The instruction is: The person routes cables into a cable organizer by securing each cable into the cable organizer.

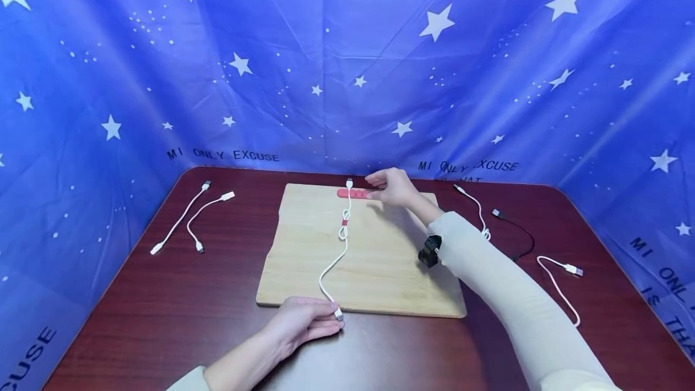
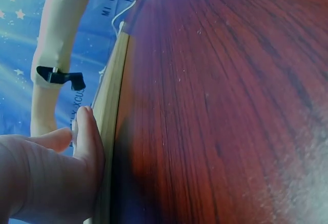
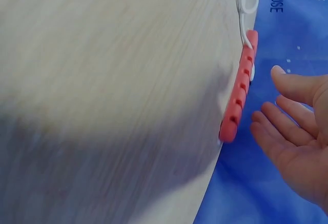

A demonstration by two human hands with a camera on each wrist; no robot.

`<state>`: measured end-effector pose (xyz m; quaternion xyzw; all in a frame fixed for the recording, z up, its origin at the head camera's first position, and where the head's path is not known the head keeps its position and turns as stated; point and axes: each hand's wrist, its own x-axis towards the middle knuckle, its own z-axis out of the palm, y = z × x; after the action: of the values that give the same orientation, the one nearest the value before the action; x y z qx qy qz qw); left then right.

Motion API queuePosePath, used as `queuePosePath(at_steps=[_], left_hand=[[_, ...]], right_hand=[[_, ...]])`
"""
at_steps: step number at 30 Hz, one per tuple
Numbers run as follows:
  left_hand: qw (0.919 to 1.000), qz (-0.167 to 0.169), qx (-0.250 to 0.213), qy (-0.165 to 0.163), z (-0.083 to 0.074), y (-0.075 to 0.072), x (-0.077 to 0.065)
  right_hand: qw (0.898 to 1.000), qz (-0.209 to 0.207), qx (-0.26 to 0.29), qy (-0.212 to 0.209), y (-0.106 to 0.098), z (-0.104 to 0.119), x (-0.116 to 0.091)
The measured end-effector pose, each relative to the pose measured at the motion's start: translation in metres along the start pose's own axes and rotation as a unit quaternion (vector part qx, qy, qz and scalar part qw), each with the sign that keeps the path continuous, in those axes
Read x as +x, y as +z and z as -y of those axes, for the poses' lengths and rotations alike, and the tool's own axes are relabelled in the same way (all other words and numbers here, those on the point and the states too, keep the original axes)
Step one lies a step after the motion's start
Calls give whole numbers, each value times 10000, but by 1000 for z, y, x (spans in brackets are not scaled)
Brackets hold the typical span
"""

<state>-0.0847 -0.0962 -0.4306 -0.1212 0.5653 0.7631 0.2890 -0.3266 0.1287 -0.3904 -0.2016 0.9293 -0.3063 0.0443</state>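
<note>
White cable crosses the red holder at the board's far edge in the head view; beside the board lie five other cables, apparently left to do. Left wrist: our left hand pinches the cable's end at the board's near edge. Right wrist: our right hand is open past the board's far edge; the slots we see nearest it look bare.

I see one white cable running lengthwise over the wooden board, bunched toward its far end under a red tie. Near plug pinched just past the near edge; far plug at the far edge. Red notched strip lies along that far edge, cable crossing its left part; seating in a notch, I can't tell.
</note>
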Motion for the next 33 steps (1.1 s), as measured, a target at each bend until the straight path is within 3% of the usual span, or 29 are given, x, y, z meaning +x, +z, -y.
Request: queuePosePath(at_steps=[13,20,25,33], left_hand=[[9998,127,60,-158,3,-7,-16],[9991,192,386,4,-4,-9,-23],[9971,154,698,273,-15,-7,-21],[9945,117,908,517,-33,6,-3]], right_hand=[[9998,-189,39,45,-16,-14,-35],[9994,-238,73,254,-21,-20,-53],[9985,-390,245,307,-24,-24,-65],[9976,-576,274,275,-32,-38,-85]])
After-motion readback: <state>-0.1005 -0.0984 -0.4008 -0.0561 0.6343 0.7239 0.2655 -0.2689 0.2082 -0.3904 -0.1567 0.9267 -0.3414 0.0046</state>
